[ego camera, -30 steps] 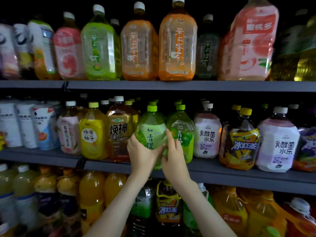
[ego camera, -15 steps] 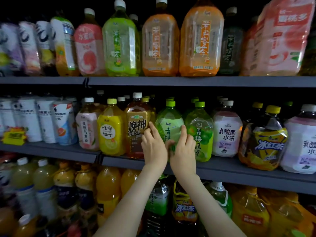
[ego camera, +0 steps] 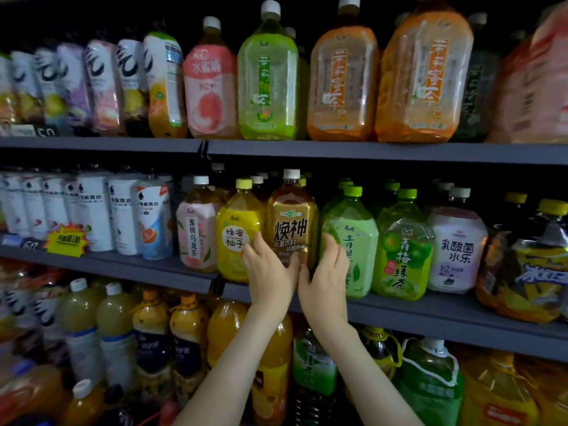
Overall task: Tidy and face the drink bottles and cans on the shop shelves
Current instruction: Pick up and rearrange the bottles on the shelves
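a: where is the gold-labelled bottle (ego camera: 292, 229)?
b: it stands upright at the front of the middle shelf (ego camera: 430, 315), label facing out. a yellow bottle (ego camera: 236, 229) is just beside it on the left and a pale green bottle (ego camera: 353, 241) on the right.
a: and the hands?
b: both hold its lower half. the left hand (ego camera: 270, 272) clasps the left side, fingers reaching up between it and the yellow bottle, thumb across the front. the right hand (ego camera: 325, 272) clasps the right side, fingers lying against the edge of the pale green bottle, thumb close to the left thumb.
a: what lies further out?
b: white bottles (ego camera: 123, 216) stand in a row further left on the same shelf, with a yellow price tag (ego camera: 67, 239) on the rim in front of them. large orange bottles (ego camera: 341, 87) stand on the top shelf (ego camera: 368, 152). the row underneath is partly hidden by the forearms.
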